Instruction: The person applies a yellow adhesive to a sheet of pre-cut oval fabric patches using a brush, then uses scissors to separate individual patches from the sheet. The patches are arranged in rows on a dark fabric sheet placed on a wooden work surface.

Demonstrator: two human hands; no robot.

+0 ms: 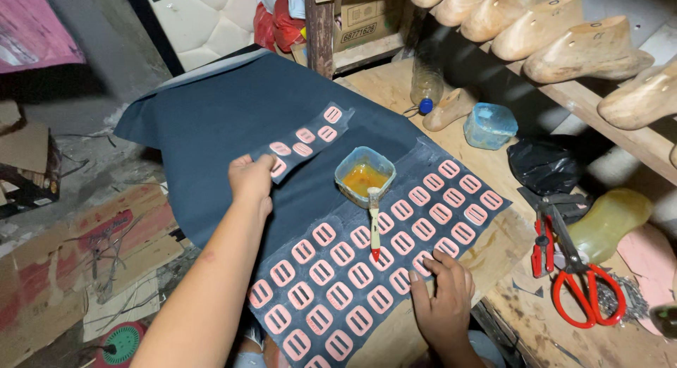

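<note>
Your left hand [250,179] had its fingers pinched on the near end of a dark strip [305,141] carrying a few pink buckle pieces [305,135], the strip lifted and stretching up and away from those fingers. Your right hand [443,289] lay flat on the near right edge of the big dark sheet [233,114], fingers spread and slightly apart, gripping nothing, fingertips touching one pink piece [422,264] in the rows.

Risks as I judged them:
- The open glue tub [364,175] sat between your two hands, just beyond the right fingers and just right of the left ones. Swinging the strip sideways could have clipped it and tipped glue over the rows.
- The brush [374,223] leaned on the tub rim with its red tip resting on the sheet just ahead of your right fingers. A nudge could have rolled it and smeared glue on finished pieces.
- The strip was held by one end only, so it could have sagged or folded and stuck to itself if its pieces were still wet. Couldn't tell wetness.
- The sheet overhung the tabletop [515,262] edge below your right hand. Lifting that hand could have let it slide.
- The red scissors [578,276] lay well right of the right fingers, low risk.
</note>
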